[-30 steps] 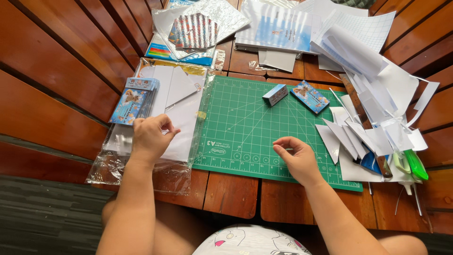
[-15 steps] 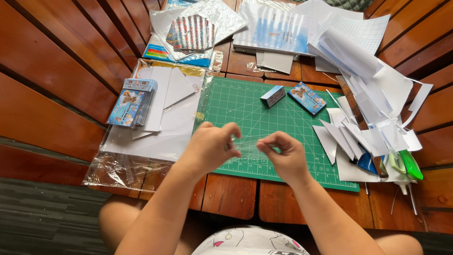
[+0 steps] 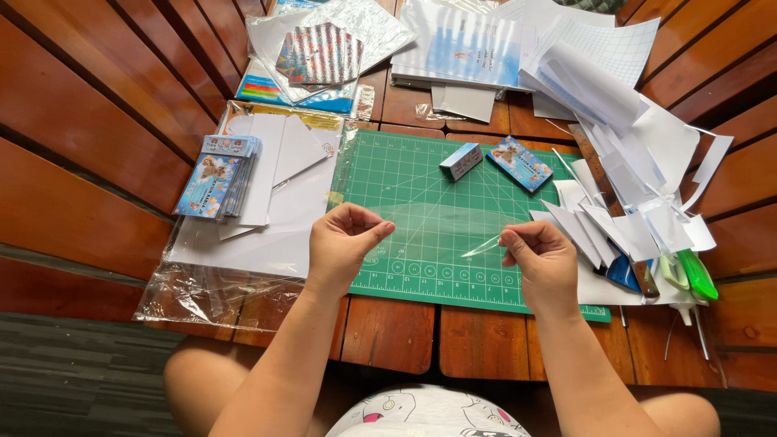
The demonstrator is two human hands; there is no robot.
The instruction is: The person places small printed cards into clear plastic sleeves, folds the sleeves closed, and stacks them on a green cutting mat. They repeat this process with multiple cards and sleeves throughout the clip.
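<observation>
My left hand (image 3: 344,243) and my right hand (image 3: 538,257) hold the two ends of a thin clear plastic sleeve (image 3: 445,226), stretched flat between them a little above the green cutting mat (image 3: 421,174). Each hand pinches its end between thumb and fingers. The sleeve is see-through, so the mat's grid shows through it. On the far part of the mat lie a small blue-and-white box (image 3: 460,160) and a small blue picture card (image 3: 519,163).
A stack of blue picture cards (image 3: 217,175) rests on white sheets inside a clear bag (image 3: 243,243) at left. A heap of white paper scraps (image 3: 631,186), a ruler and a green-handled tool (image 3: 694,273) lie at right. Shiny foil sheets (image 3: 324,48) and booklets lie beyond.
My left hand left the bag at left and came over the mat. Both hands met at the mat's middle, then drew apart with the clear sleeve stretched between them.
</observation>
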